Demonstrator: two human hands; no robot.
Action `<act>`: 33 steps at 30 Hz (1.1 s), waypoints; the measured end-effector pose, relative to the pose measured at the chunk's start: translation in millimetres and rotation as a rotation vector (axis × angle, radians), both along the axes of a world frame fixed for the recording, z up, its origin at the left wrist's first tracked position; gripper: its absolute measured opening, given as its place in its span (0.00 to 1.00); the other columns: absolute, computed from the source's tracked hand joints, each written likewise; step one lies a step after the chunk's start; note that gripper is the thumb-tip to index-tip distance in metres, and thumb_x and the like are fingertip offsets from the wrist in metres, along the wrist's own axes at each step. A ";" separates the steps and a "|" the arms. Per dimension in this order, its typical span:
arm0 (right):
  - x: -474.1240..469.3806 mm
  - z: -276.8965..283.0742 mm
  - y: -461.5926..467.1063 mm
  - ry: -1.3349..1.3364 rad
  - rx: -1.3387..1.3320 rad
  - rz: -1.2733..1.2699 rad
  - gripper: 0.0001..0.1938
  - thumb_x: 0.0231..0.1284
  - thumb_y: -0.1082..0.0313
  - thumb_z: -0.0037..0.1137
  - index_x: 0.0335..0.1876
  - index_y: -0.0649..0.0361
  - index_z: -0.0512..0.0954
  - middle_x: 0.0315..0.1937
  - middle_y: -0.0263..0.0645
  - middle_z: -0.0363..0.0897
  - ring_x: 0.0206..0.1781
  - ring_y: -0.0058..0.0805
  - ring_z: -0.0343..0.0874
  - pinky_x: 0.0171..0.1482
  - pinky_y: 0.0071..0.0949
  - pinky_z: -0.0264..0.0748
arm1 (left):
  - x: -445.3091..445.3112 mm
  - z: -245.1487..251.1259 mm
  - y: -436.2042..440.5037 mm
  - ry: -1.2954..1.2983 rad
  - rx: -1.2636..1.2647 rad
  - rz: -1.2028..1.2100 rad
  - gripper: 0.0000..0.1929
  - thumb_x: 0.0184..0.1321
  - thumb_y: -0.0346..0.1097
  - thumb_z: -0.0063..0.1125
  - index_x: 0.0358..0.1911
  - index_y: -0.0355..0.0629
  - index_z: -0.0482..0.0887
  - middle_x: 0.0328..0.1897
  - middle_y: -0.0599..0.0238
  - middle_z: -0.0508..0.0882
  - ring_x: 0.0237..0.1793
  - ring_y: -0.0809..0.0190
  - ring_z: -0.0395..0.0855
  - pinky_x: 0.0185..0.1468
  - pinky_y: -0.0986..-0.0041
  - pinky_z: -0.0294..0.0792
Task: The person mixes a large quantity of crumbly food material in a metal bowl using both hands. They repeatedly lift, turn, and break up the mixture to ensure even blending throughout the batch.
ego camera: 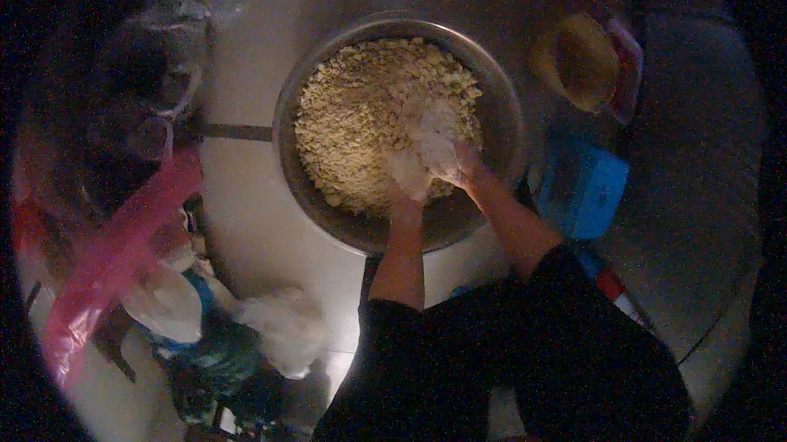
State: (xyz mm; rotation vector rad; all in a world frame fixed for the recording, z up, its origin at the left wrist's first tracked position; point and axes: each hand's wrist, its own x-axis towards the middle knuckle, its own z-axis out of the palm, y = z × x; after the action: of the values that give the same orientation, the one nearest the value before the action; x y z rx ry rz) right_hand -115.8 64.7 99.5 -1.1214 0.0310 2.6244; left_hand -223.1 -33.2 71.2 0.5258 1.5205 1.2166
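Observation:
A wide round metal basin (501,153) stands before me, holding a pale yellow crumbly mixture (350,128) that looks like dough crumbs. My left hand (409,174) reaches into the basin at the near side of the heap. Just right of it and a little farther in, my right hand (442,140) rests on or in the crumbs. Both hands are whitish, either coated or in thin gloves; I cannot tell which. Blur and the crumbs hide my fingers, so whether they grip any of the mixture does not show.
Right of the basin are a yellowish round container (581,64) and a blue plastic box (587,190). On the left lie a pink plastic bag (117,257), a white bag (286,331) and clear plastic bags (166,73). The pale tiled floor (240,196) has a dark strip.

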 end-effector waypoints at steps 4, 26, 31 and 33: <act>10.9 -35.9 49.2 -0.075 0.485 0.223 0.21 0.61 0.58 0.44 0.56 0.62 0.67 0.52 0.41 0.71 0.50 0.33 0.73 0.51 0.32 0.71 | 44.8 -50.9 13.2 0.318 -0.041 -0.005 0.16 0.49 0.41 0.55 0.41 0.43 0.77 0.44 0.57 0.78 0.42 0.57 0.77 0.47 0.68 0.69; 45.1 -94.1 57.7 0.118 -0.087 0.861 0.17 0.59 0.49 0.44 0.41 0.54 0.74 0.27 0.27 0.70 0.26 0.21 0.67 0.26 0.24 0.63 | 130.3 -26.5 -7.6 -1.100 0.454 1.316 0.22 0.62 0.53 0.38 0.51 0.47 0.71 0.46 0.62 0.77 0.43 0.55 0.76 0.45 0.62 0.71; -60.9 -43.3 -83.2 -0.062 0.167 0.969 0.10 0.57 0.60 0.51 0.35 0.59 0.76 0.29 0.32 0.77 0.31 0.22 0.74 0.34 0.24 0.73 | 92.8 -44.9 -91.9 -0.792 0.528 1.536 0.21 0.64 0.47 0.34 0.54 0.41 0.67 0.53 0.58 0.72 0.52 0.55 0.71 0.54 0.63 0.66; -110.5 -51.3 -103.4 0.039 0.161 0.993 0.11 0.57 0.62 0.51 0.40 0.61 0.77 0.31 0.37 0.78 0.35 0.25 0.77 0.38 0.27 0.75 | 68.2 -64.4 -116.4 -0.602 0.558 1.531 0.21 0.64 0.46 0.35 0.54 0.41 0.67 0.52 0.58 0.73 0.51 0.56 0.71 0.53 0.64 0.67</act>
State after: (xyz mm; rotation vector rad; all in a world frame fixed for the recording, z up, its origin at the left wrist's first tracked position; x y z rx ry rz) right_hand -226.3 -38.8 48.2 -1.2256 -0.9377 3.3675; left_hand -154.9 -149.6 6.8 -0.8519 0.8623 2.6453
